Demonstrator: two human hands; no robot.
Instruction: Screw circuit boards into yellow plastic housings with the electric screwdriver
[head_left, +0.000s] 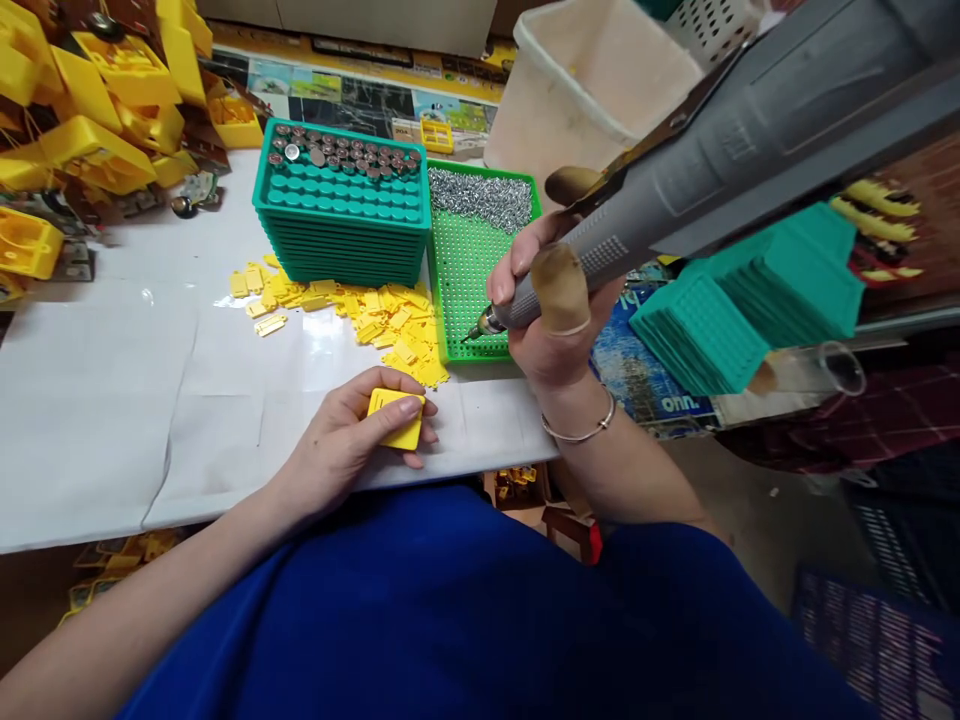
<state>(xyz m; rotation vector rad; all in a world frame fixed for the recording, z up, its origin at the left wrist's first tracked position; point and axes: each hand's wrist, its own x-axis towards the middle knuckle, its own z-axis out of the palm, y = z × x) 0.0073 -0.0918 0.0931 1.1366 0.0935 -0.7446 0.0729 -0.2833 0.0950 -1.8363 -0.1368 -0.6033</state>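
Note:
My left hand (341,425) is closed round a small square yellow plastic case (403,432), thumb on top, at the table's front edge. In my right hand (559,355) is a grey electric screwdriver (645,200), its body slanting up to the right. The fingers wear brownish finger covers. The screwdriver's bit points down left over the near end of a green perforated tray (476,270). Many small silver screws (480,197) lie at that tray's far end. Left of it, a pile of small yellow plastic pieces (397,320) lies on the white table.
A stack of teal trays (341,240) holds round metallic parts (352,152) on top. Yellow housings with wires (97,150) crowd the left back. A whitish bin (585,90) stands behind the green tray. More teal trays (705,330) and a clear cup (817,370) are at right.

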